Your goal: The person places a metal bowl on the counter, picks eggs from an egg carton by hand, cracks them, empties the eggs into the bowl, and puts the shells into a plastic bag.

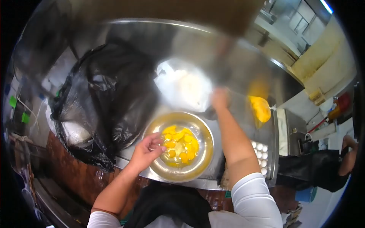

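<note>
Metal bowl (pixel 205 148) upright, mouth up (yolks (pixel 188 146) inside).

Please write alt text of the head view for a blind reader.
A person's left hand is over a metal bowl of egg yolks; the blurred right hand is beside a white plastic bag. A black bag lies left, whole eggs right.

The metal bowl (pixel 205 157) can be entered from above, the left hand (pixel 146 150) taking up room over its left rim. On that side the bulky black bag (pixel 118 79) blocks a low approach; just beyond the bowl, the white bag (pixel 188 88) does. Right of the right forearm (pixel 232 127), a strip of bare desk (pixel 241 111) gives passage up to the yellow bag (pixel 261 110); nearer, white eggs (pixel 259 155) narrow it.
</note>
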Demonstrator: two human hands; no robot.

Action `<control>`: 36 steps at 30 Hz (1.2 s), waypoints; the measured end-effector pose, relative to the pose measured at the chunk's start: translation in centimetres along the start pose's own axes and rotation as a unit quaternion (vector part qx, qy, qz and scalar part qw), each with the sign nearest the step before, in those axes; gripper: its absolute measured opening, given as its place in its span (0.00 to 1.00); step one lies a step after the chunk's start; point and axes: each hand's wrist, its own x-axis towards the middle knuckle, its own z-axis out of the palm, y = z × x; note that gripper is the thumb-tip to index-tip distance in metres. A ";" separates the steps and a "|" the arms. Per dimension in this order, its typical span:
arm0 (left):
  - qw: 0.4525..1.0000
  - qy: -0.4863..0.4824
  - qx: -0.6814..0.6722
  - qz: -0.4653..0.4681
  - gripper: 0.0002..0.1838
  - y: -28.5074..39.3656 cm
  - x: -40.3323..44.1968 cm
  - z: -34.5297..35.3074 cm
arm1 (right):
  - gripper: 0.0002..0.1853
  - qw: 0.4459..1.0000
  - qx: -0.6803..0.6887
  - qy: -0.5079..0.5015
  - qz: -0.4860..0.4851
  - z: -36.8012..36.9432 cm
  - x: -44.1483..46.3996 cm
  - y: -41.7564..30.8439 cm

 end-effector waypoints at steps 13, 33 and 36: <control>0.990 0.088 0.108 -0.014 0.50 2.8 14.4 -0.7 | 0.11 0.836 0.535 -0.081 0.086 -10.3 -5.0 -6.0; 0.968 -0.046 -0.207 -0.133 0.27 1.2 0.0 -2.6 | 0.15 0.995 -0.013 -0.056 0.085 -21.6 -21.2 17.2; 0.962 -0.014 -0.223 -0.157 0.26 0.2 -1.5 -2.1 | 0.17 0.985 -0.104 -0.117 0.066 -20.5 -27.2 15.8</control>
